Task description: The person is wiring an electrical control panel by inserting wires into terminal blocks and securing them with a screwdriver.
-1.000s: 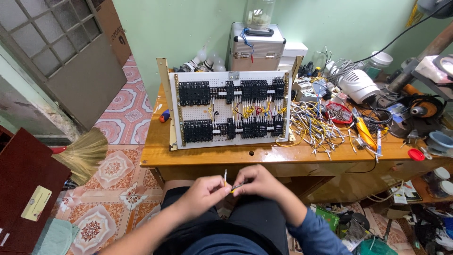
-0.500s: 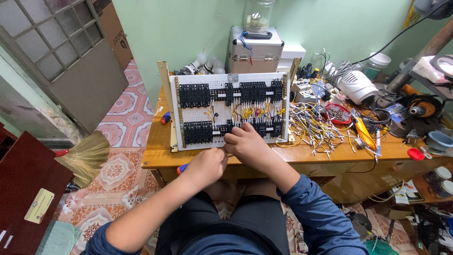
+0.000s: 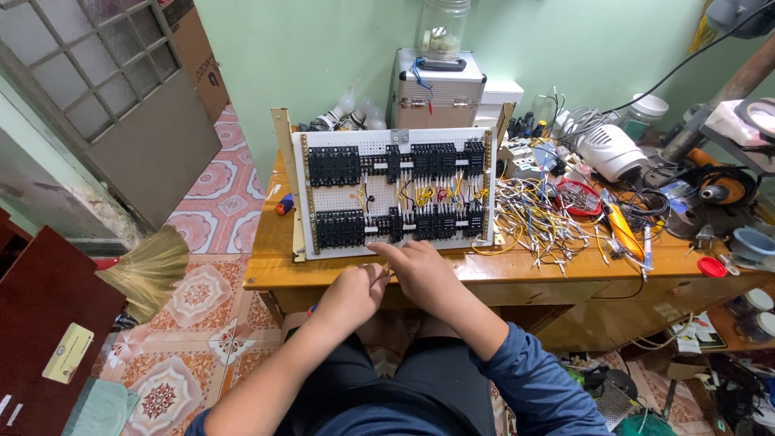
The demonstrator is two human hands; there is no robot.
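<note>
Left hand (image 3: 353, 295): at the counter's front edge, fingers curled; whether it pinches anything cannot be told.
Right hand (image 3: 421, 270): half closed, fingertips at the lower edge of the panel; hold unclear.
Panel (image 3: 395, 192): white perforated board, propped upright on the wooden counter (image 3: 517, 270), rows of black blocks, yellow wires.
Loose wires (image 3: 537, 222): heap just right of the panel.
Cardboard box (image 3: 202, 56): brown, by the grey door, top left.
Card (image 3: 68, 353): pale yellow rectangle on a dark red board, bottom left.

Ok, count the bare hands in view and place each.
2. The left hand is at the front edge of the brown wooden desk; the right hand, beside it, reaches the lower edge of the white perforated panel. No others show.
</note>
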